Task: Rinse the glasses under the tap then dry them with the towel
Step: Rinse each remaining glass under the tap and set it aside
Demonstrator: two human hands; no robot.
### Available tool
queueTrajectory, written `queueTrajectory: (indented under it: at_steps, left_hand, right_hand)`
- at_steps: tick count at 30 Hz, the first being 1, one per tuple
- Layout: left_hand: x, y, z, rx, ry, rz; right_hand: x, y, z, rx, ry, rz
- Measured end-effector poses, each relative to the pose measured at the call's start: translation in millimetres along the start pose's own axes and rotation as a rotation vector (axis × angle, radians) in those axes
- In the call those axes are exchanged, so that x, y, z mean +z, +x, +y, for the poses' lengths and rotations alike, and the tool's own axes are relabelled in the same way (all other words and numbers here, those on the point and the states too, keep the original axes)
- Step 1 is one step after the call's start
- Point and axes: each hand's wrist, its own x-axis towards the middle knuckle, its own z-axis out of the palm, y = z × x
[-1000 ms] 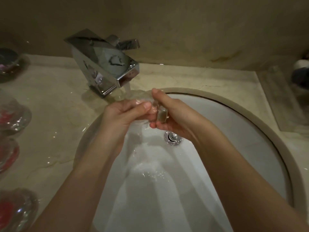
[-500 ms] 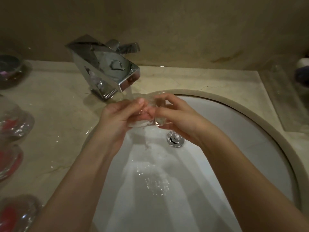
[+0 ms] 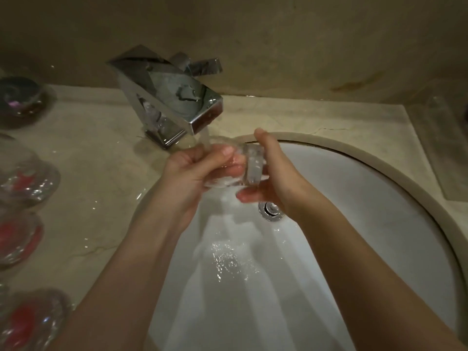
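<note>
Both hands on one glass (image 3: pixel 243 165) under tap (image 3: pixel 177 107) | left hand (image 3: pixel 195 171) wraps the mouth end, fingers curled round it, steadies it in the stream | right hand (image 3: pixel 273 173) pinches thick base, thumb up, tilts it sideways so water flushes inside | held over sink (image 3: pixel 379 178) for runoff | other glasses (image 3: pixel 27 181) wait on tabletop (image 3: pixel 96 158), left | towel unseen

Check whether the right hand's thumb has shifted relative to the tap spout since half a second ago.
Yes. On the right hand, the thumb now points up beside the glass, right of the tap spout; earlier it lay across the glass.
</note>
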Motion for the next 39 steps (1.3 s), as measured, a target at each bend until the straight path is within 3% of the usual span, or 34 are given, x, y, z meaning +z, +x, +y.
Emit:
queueTrajectory:
  at_steps: [2, 5, 8, 14, 19, 23, 26, 29, 31, 33, 35, 37, 39]
  left_hand:
    - [1, -1, -2, -0.002, 0.015, -0.006]
    - [1, -3, -1, -0.034, -0.019, -0.017]
    - [-2, 0, 3, -0.039, -0.033, -0.041]
    - [-6, 3, -6, -0.015, 0.038, -0.031]
    - [-12, 4, -10, 0.0, 0.086, -0.031]
    - [-7, 4, -15, 0.001, 0.05, -0.037]
    - [2, 2, -26, 0.092, 0.004, 0.091]
    - [12, 1, -38, 0.202, 0.018, 0.341]
    - [16, 1, -40, 0.233, 0.053, 0.455]
    - [16, 0, -39, 0.205, 0.023, 0.442]
    - [16, 1, -36, 0.162, 0.005, 0.4]
    - [15, 3, -34, 0.134, 0.007, 0.403]
    - [17, 3, -35, 0.109, -0.036, 0.416]
  right_hand:
    - [-1, 1, -3, 0.091, -0.154, 0.016]
    - [1, 4, 5, -0.101, -0.06, 0.09]
    - [-3, 7, 12, -0.262, 0.1, -0.016]
    - [-6, 7, -6, 0.097, -0.051, 0.111]
    - [-8, 2, 0, -0.044, 0.067, -0.006]
    - [4, 2, 5, 0.031, 0.131, -0.058]
    - [21, 4, 12, 0.099, 0.248, 0.109]
    - [39, -3, 19, 0.275, 0.574, 0.089]
    - [46, -8, 24, 0.321, 0.65, 0.1]
    - [48, -8, 32, 0.216, 0.466, 0.259]
    - [45, -8, 34, -0.055, 0.206, 0.448]
    - [46, -5, 35, -0.187, 0.115, 0.435]
    - [48, 3, 32, -0.072, 0.231, 0.301]
